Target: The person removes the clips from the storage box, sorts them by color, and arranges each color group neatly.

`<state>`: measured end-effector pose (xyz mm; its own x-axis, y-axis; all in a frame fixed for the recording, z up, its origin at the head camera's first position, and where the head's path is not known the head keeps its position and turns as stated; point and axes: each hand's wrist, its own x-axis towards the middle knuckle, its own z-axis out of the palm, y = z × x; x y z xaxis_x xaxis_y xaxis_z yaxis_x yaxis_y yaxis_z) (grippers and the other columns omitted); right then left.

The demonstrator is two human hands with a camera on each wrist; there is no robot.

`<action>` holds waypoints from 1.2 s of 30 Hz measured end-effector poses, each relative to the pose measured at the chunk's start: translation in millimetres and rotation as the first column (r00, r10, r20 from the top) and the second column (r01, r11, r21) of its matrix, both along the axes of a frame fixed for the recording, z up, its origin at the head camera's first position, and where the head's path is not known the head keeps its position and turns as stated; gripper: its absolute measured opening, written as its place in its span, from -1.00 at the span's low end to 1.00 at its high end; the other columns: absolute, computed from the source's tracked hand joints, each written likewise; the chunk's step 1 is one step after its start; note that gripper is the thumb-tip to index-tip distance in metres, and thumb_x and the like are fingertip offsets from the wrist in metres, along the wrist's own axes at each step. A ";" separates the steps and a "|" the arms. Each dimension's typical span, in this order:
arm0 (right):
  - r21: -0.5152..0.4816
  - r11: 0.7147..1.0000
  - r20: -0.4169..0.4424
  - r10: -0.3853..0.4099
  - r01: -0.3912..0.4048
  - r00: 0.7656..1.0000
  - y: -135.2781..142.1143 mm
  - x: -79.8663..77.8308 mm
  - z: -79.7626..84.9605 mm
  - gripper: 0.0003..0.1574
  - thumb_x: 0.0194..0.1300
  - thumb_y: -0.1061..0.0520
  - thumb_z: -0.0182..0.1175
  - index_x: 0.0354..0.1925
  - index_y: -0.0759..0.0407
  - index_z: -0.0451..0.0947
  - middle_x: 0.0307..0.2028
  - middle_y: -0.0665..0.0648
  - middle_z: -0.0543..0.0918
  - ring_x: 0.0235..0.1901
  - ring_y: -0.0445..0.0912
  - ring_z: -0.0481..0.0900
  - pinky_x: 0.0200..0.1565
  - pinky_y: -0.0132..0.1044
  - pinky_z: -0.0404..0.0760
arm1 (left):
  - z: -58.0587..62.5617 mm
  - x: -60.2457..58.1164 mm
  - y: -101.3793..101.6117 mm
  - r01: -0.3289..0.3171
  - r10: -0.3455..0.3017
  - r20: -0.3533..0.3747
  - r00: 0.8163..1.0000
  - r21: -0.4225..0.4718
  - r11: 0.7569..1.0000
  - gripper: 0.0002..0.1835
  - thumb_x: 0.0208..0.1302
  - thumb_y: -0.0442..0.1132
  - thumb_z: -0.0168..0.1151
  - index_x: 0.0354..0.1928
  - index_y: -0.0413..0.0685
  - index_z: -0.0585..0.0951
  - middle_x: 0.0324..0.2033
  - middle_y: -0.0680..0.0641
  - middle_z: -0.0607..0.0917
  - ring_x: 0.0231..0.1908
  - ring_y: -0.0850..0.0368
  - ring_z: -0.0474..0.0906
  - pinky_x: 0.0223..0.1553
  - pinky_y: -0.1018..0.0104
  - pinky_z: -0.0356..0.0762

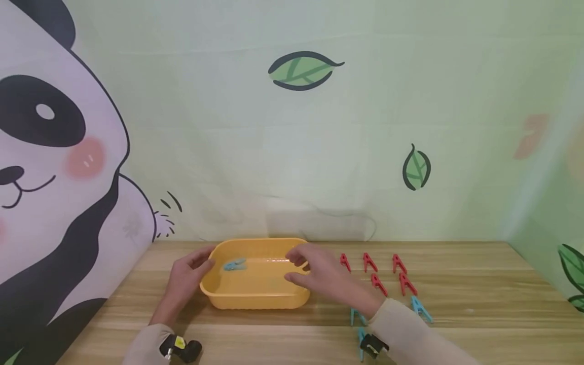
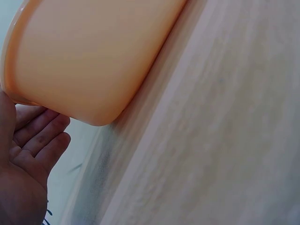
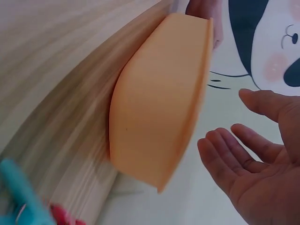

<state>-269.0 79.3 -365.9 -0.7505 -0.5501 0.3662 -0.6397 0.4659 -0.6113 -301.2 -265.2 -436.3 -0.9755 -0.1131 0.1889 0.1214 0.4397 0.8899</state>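
A yellow plastic basin (image 1: 255, 300) stands on the wooden table, with a pale blue clothespin (image 1: 234, 265) lying inside toward its left end. My left hand (image 1: 188, 274) holds the basin's left rim, thumb on top and fingers beneath; the left wrist view shows those fingers (image 2: 44, 136) under the edge. Over the basin's right end hovers my right hand (image 1: 324, 276), thumb and fingers spread apart and holding nothing. In the right wrist view, a gap shows between this hand (image 3: 258, 164) and the basin wall.
Several red clothespins (image 1: 370, 262) lie right of the basin. Blue clothespins (image 1: 422, 309) are nearer the front, two of them partly hidden by my right forearm. A fabric backdrop (image 1: 228, 152) with a panda and leaves rises behind the table (image 1: 479, 304).
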 end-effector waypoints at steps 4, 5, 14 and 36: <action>0.016 1.000 -0.006 0.009 -0.009 1.000 -20.7 -13.6 -3.9 -0.59 0.37 0.19 0.46 0.09 0.35 0.64 -0.01 0.20 0.72 -0.01 0.09 0.68 0.07 -0.07 0.72 | 0.7 0.3 1.1 -0.003 0.003 0.016 1.000 0.002 1.000 -0.53 0.60 -0.21 0.20 0.42 -0.26 0.54 0.35 -0.28 0.60 0.35 -0.19 0.53 0.33 0.08 0.50; 0.020 1.000 -0.003 0.014 -0.014 1.000 -25.5 -17.2 -5.0 -0.59 0.37 0.19 0.46 0.09 0.36 0.64 -0.01 0.23 0.72 -0.01 0.10 0.69 0.08 -0.05 0.72 | 0.6 0.2 1.2 -0.005 0.005 0.018 1.000 -0.001 1.000 -0.53 0.60 -0.21 0.20 0.42 -0.26 0.54 0.35 -0.28 0.60 0.34 -0.20 0.54 0.33 0.06 0.50; 0.071 0.997 0.043 0.022 -0.025 0.999 -62.0 -41.1 -15.5 -0.56 0.39 0.15 0.45 0.11 0.37 0.63 0.03 0.27 0.72 0.02 0.12 0.68 0.11 -0.14 0.68 | 0.6 0.3 1.6 -0.014 0.014 0.023 1.000 -0.013 1.000 -0.51 0.59 -0.19 0.22 0.43 -0.26 0.54 0.32 -0.29 0.62 0.33 -0.20 0.55 0.34 0.02 0.50; 0.166 0.985 0.128 -0.064 0.043 0.990 -113.2 -74.6 -38.6 -0.53 0.36 0.14 0.48 0.14 0.33 0.66 0.06 0.23 0.72 0.04 0.02 0.65 0.12 -0.21 0.64 | -0.5 0.1 0.8 -0.011 0.011 -0.008 1.000 -0.019 1.000 -0.52 0.58 -0.21 0.24 0.41 -0.25 0.56 0.32 -0.28 0.62 0.31 -0.19 0.57 0.31 0.12 0.53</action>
